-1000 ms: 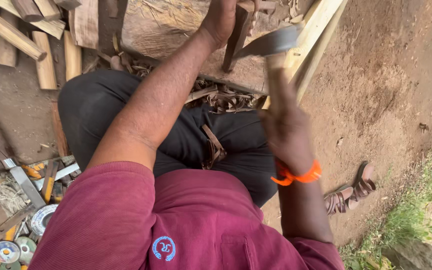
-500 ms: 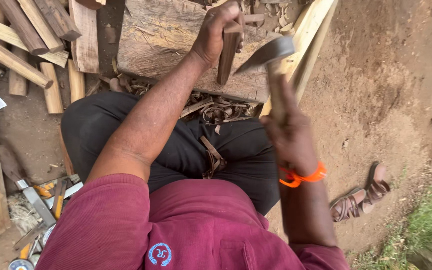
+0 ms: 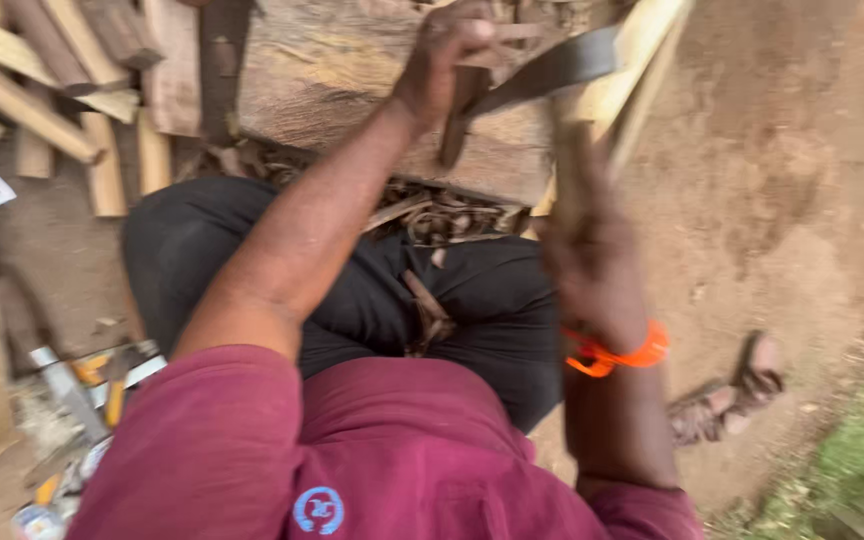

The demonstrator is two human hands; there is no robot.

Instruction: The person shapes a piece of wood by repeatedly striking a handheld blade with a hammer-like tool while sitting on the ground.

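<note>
**Stick and adze on the block**

The stick (image 3: 460, 112) is a short, dark brown piece of wood, standing nearly upright with a slight lean. Its lower end rests on the block (image 3: 352, 80), and its upper end is wrapped by the left hand (image 3: 447, 55). The block is a broad, pale, weathered slab with rough grain, lying flat on the ground in front of the knees.

The adze (image 3: 562, 100) has a pale wooden handle rising from the right hand (image 3: 592, 265), and a flat, dark grey metal blade set crosswise at the top. The blade points left, its edge touching or just beside the stick's upper half; motion blur hides which.
</note>
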